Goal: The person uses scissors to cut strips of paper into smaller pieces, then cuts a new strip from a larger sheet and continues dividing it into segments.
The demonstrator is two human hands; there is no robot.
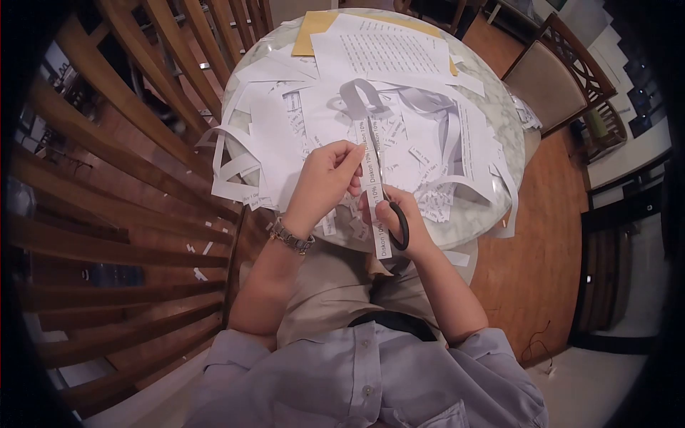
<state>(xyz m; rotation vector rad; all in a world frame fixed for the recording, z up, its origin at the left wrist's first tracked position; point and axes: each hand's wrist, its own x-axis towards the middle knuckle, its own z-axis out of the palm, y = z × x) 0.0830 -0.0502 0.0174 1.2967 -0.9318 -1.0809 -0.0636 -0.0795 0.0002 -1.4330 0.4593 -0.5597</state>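
Note:
Pinched between the fingers of my left hand [330, 177] is a long, narrow paper strip [383, 246] printed with "Diskon 10%" over and over. Its far end curls into a loop above the table. My right hand [412, 227] grips scissors [404, 230] with black handles, blades pointing away from me alongside the strip. The strip passes in front of the right fingers and hides part of them. Below both hands, small cut paper slips [435, 203] with print lie scattered over white sheets.
A round marble-patterned table [499, 107] carries printed sheets [389, 46], a yellow envelope [307, 39] and curled paper offcuts [467, 182]. Wooden slats [121, 185] rise close on the left. A chair [553, 78] stands at the back right. Paper scraps [200, 274] lie on the floor.

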